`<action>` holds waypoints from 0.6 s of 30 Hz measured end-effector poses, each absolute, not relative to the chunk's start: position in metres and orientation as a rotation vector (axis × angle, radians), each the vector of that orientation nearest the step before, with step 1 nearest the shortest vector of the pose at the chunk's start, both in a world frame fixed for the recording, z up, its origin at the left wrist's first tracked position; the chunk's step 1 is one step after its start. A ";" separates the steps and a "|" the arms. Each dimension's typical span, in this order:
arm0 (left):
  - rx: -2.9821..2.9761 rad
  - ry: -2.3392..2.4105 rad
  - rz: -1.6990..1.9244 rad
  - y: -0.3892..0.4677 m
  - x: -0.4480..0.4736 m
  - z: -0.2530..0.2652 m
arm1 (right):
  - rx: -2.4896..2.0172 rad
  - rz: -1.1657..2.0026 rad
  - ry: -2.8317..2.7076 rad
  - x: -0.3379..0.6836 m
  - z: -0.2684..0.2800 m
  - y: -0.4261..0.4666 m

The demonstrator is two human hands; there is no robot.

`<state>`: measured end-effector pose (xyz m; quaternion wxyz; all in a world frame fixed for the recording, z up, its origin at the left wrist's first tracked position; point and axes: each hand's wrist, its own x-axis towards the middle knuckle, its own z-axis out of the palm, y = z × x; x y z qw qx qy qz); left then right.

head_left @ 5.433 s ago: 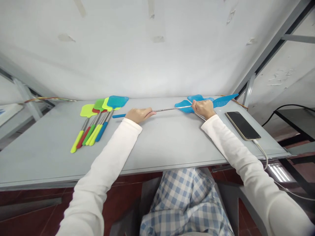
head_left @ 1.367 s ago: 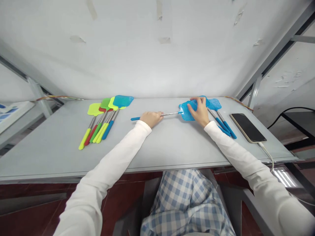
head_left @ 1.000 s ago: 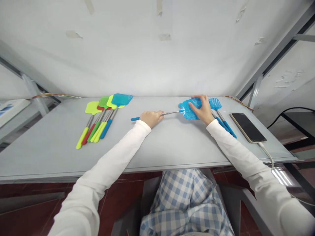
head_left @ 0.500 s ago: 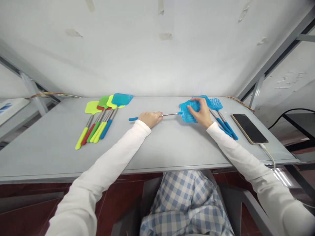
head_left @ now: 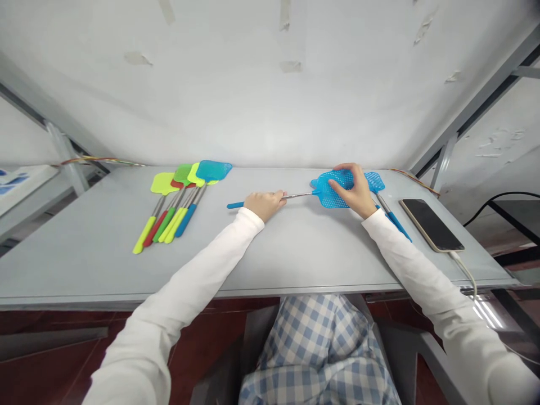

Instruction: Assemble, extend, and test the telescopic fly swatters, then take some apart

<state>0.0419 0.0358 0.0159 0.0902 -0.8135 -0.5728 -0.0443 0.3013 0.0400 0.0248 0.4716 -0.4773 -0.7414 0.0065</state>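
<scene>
A blue fly swatter (head_left: 327,191) with a thin metal shaft lies crosswise between my hands above the table. My left hand (head_left: 265,206) is closed round its shaft, just past the blue grip, whose end sticks out to the left. At the mesh head, my right hand (head_left: 356,191) pinches the paddle between thumb and fingers. Partly hidden behind my right hand, more blue fly swatters (head_left: 374,181) lie on the table with their handles toward me. Farther left is a fanned group of fly swatters (head_left: 172,216) in yellow, red, green and blue.
A phone (head_left: 431,225) with a white charging cable (head_left: 466,267) lies at the right end of the grey table (head_left: 291,253). A white wall (head_left: 253,101) rises behind the table. Metal frame posts (head_left: 445,160) stand at both sides, with thin wires near the back corners.
The camera view has shifted slightly, moving everything a little in the picture. My right hand and the swatter's head are slightly farther right over the other blue swatters; both hands keep their hold.
</scene>
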 end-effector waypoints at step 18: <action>-2.463 -1.684 -0.069 0.031 0.049 0.019 | -1.132 0.117 -1.779 0.278 0.019 0.031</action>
